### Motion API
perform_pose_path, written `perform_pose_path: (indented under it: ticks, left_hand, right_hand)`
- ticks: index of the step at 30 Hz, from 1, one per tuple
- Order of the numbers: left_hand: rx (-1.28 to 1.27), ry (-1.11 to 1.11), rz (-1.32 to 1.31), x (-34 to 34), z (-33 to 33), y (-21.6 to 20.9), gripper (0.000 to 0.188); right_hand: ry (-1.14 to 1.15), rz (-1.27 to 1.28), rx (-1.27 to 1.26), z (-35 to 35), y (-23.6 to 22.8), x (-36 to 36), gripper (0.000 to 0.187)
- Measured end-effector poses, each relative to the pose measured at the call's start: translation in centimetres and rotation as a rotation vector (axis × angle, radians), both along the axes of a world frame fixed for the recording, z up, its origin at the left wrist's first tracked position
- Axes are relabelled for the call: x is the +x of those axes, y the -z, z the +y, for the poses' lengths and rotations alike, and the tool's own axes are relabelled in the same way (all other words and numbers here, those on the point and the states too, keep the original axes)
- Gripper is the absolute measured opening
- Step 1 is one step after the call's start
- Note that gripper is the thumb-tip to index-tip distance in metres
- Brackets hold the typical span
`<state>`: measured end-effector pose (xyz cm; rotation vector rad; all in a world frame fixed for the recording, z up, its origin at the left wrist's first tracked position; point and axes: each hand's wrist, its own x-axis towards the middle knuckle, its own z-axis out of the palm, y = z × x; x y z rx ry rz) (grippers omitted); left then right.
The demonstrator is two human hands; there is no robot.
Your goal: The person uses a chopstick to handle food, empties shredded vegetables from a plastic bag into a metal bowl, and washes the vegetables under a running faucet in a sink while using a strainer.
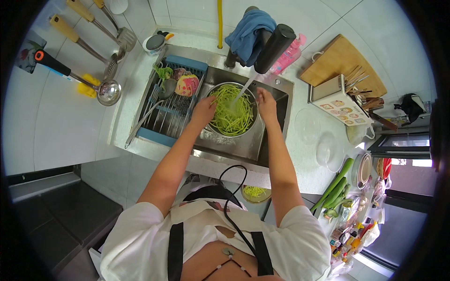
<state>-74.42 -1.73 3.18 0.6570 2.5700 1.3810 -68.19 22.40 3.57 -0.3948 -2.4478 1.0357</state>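
A round metal bowl (253, 122) sits in the sink basin, full of thin green vegetable strips (230, 121). A stream of water (244, 88) runs from the black tap (275, 47) down onto the strips. My left hand (204, 111) is closed at the bowl's left rim, its fingertips just over the edge. At the right rim my right hand (266, 104) has its fingers curled, with thumb and forefinger close to the bowl's edge. The undersides of both grips are hidden.
A blue-edged drain rack (146, 134) left of the bowl holds a ladle (149, 112) and some vegetables. A blue cloth (251, 35) drapes over the tap. Cutting board (344, 65), chopstick holder (338, 99), clear bowls (330, 152) and long green vegetables (333, 188) occupy the right counter.
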Motion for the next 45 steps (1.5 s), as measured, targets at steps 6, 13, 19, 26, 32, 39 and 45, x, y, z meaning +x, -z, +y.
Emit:
perform_pose_path:
  ticks: [6, 13, 19, 26, 32, 39, 45]
  left_hand:
    - [0.087, -0.003, -0.222, 0.5, -0.1, -1.6, 0.027]
    - [0.207, -0.047, -0.275, 0.5, -1.2, 2.0, 0.025]
    - [0.318, -0.118, -0.385, 0.1, -1.4, 4.4, 0.025]
    - [0.399, -0.12, -0.425, 0.2, -0.1, 3.2, 0.024]
    - [0.363, -0.156, -0.438, -0.1, 0.2, 4.7, 0.023]
    - [0.28, -0.18, -0.439, 0.3, -0.2, 6.1, 0.028]
    - [-0.131, -0.181, -0.115, 1.5, -1.3, 5.5, 0.037]
  right_hand:
    - [0.019, -0.083, -0.046, 4.9, -2.3, -5.4, 0.034]
    - [-0.067, -0.274, -0.125, 5.5, -4.5, -8.7, 0.036]
    - [-0.119, -0.169, -0.428, 2.7, -7.0, -9.1, 0.035]
    - [-0.162, 0.071, -0.801, 3.3, -6.6, -9.8, 0.044]
    - [-0.255, 0.081, -0.768, 3.4, -6.1, -11.2, 0.046]
    - [-0.043, -0.054, -0.56, 1.7, -5.5, -5.6, 0.028]
    - [0.42, -0.176, -0.323, 2.1, 12.0, 6.4, 0.027]
